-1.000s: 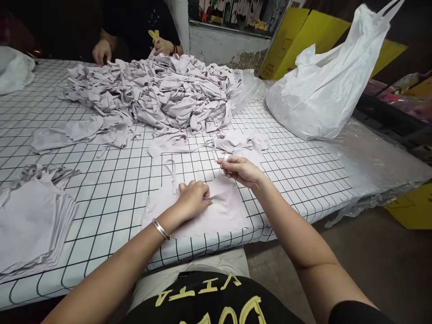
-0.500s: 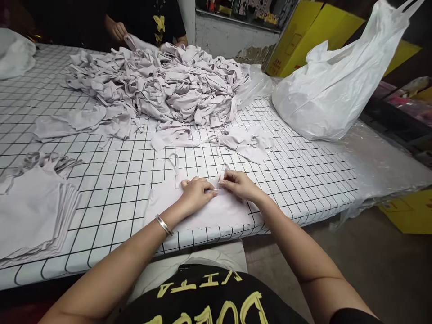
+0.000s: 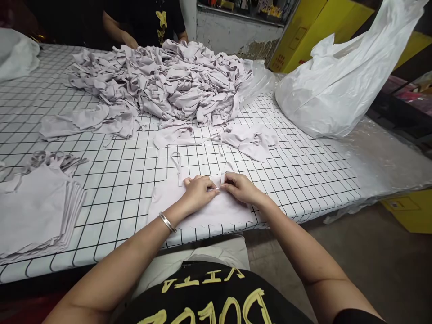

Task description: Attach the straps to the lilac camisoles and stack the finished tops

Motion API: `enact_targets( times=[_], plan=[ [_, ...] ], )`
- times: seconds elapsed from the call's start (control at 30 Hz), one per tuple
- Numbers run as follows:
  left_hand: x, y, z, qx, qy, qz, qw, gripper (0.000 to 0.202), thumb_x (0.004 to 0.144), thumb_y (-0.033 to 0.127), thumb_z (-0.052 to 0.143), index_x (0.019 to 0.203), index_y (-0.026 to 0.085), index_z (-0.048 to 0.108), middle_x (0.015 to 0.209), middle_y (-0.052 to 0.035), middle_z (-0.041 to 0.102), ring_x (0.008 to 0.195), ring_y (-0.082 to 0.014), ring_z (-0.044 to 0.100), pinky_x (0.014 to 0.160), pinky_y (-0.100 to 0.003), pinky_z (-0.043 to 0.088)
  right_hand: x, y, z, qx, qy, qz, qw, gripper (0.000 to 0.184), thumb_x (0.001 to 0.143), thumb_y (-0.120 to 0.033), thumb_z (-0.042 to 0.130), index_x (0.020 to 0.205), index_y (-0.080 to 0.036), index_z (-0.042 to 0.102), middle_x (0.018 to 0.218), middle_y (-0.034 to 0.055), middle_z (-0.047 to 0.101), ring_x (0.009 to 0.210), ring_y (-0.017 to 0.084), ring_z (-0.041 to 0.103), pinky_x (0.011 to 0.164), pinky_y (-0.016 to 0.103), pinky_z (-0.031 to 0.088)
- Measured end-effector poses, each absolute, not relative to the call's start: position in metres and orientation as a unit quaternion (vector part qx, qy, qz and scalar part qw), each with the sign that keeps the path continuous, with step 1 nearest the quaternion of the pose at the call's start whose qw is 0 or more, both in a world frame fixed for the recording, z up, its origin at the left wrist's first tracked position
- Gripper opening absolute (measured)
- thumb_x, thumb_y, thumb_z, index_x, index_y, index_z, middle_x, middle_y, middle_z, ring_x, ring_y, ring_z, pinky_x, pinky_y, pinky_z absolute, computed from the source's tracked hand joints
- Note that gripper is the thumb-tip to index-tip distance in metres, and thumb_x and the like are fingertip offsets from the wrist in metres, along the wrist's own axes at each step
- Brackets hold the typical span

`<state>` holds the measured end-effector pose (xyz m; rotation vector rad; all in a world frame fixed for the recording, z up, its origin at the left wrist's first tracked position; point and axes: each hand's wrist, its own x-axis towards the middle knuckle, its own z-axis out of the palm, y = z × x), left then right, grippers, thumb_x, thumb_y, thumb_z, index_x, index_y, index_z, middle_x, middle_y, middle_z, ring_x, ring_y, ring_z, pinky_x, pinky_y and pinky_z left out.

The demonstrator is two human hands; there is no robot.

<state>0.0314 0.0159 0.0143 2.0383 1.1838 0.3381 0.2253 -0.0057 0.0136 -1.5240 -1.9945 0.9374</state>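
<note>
A pale lilac camisole (image 3: pixel 202 217) with thin straps lies spread at the table's near edge. One strap (image 3: pixel 177 167) loops away from its upper left side. My left hand (image 3: pixel 200 191) is closed on the camisole's top edge, with thumb and fingers pinched together. Close beside it, my right hand (image 3: pixel 239 186) also pinches that edge, near the base of the other strap. The fingertips of both hands nearly meet, and what lies exactly between them is too small to make out.
A large heap of lilac garments (image 3: pixel 168 85) covers the far middle of the checked table (image 3: pixel 111 189). At left lies a neat garment stack (image 3: pixel 37 211). A white plastic bag (image 3: pixel 330 94) stands at right, before yellow cartons (image 3: pixel 310 31). Across the table is another person (image 3: pixel 141 20).
The view has shifted slightly. My hands stay at the camisole's top edge with almost no movement. The other person's hand has lowered toward the heap.
</note>
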Motion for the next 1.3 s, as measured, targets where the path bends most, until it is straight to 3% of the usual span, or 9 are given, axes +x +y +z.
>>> enact_targets(
  times=[0.77, 1.3],
  plan=[
    [0.032, 0.015, 0.016, 0.791, 0.469, 0.131, 0.371, 0.019, 0.083, 0.037, 0.062, 0.073, 0.022, 0.069, 0.091, -0.0003, 0.069, 0.099, -0.0234, 0.053, 0.090, -0.044, 0.022, 0.220, -0.008, 0.019, -0.569, -0.725, 0.330, 0.206, 0.018, 0.084, -0.023, 0.053, 0.069, -0.020, 0.044, 0.069, -0.0012, 0.051, 0.064, 0.014, 0.044, 0.060, 0.027, 0.033],
    [0.033, 0.015, 0.014, 0.794, 0.467, 0.134, 0.365, 0.024, 0.084, 0.034, 0.060, 0.065, 0.019, 0.063, 0.084, -0.0008, 0.068, 0.095, -0.0227, 0.053, 0.087, -0.044, 0.022, 0.211, -0.011, 0.011, -0.567, -0.728, 0.301, 0.239, 0.017, 0.084, -0.018, 0.054, 0.069, -0.020, 0.046, 0.071, -0.0004, 0.052, 0.068, 0.015, 0.047, 0.064, 0.028, 0.035]
  ],
)
